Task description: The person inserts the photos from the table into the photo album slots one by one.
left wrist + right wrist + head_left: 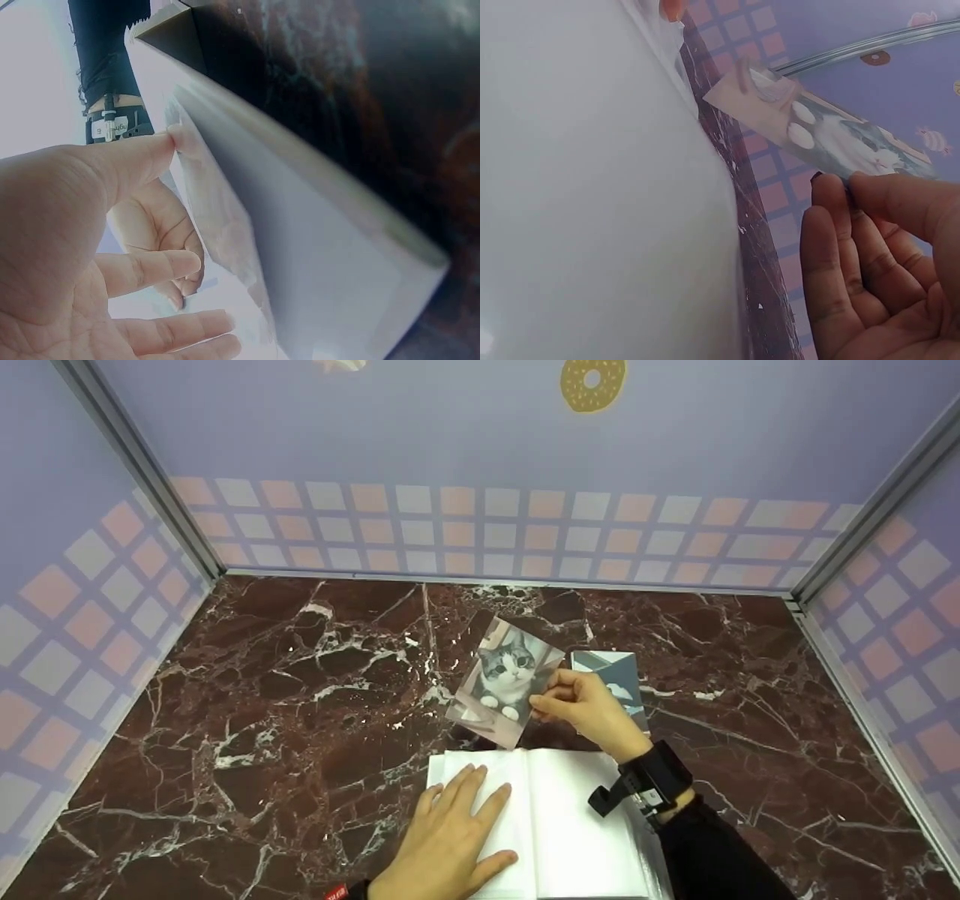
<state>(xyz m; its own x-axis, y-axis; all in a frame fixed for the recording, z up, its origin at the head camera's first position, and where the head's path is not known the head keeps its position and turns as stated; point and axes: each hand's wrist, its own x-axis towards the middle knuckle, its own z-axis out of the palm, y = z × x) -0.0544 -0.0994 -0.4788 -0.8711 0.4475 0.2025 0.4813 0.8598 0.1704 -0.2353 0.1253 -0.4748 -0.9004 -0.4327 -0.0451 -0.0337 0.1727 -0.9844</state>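
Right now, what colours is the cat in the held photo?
Grey and white; the cat photo shows best in the head view.

The right fingers (555, 707) pinch a cat photo (510, 675); the left fingers (466, 790) rest on an open album (577, 832).

We are holding our left hand (455, 834) palm down, its fingers (493, 808) pointing forward and mostly straight. The middle and ring fingers are lying close together, the index finger is standing apart, and the left thumb (495, 868) is sticking out to the right. We are holding our right hand (589, 706) farther forward, pressing its right thumb (553, 707) toward bent fingers in a pinch. Our sleeved right forearm (720, 855) is slanting in from the lower right.
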